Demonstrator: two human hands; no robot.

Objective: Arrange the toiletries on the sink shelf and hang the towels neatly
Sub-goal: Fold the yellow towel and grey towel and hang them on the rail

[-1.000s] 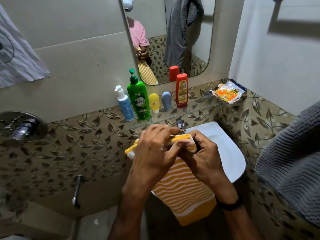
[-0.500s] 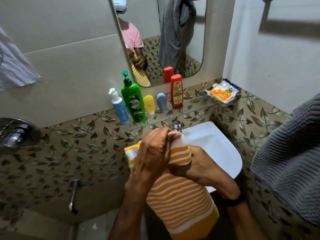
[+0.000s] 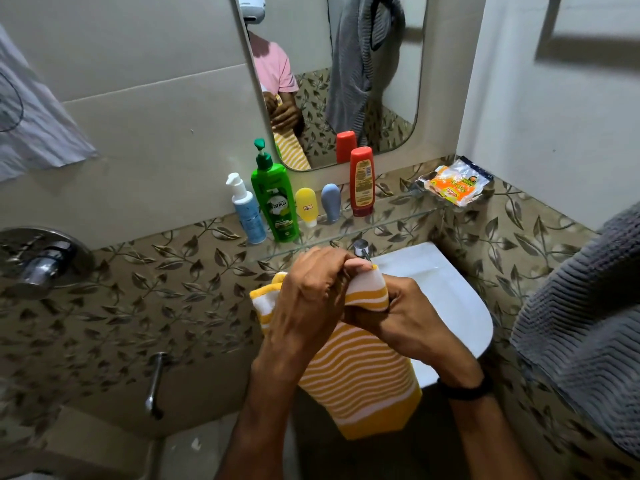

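A yellow and white striped towel (image 3: 360, 382) hangs folded in front of the white sink (image 3: 450, 292). My left hand (image 3: 311, 299) grips its top edge from above, and my right hand (image 3: 391, 317) pinches the same edge from the right. On the glass shelf (image 3: 398, 216) stand a blue pump bottle (image 3: 247, 211), a green pump bottle (image 3: 277, 202), a small yellow tube (image 3: 306, 206), a grey-blue tube (image 3: 330, 202) and a red bottle (image 3: 362, 181). A grey towel (image 3: 585, 327) hangs at the right.
A packet of orange sachets (image 3: 453, 183) lies at the shelf's right end. The mirror (image 3: 346, 71) is above the shelf. A chrome shower valve (image 3: 41, 265) and a spout (image 3: 156, 382) stick out from the left wall. A pale cloth (image 3: 31, 116) hangs upper left.
Both hands have lifted the folded top of the striped towel slightly and closed tighter together on it. The bottles on the shelf have not moved.
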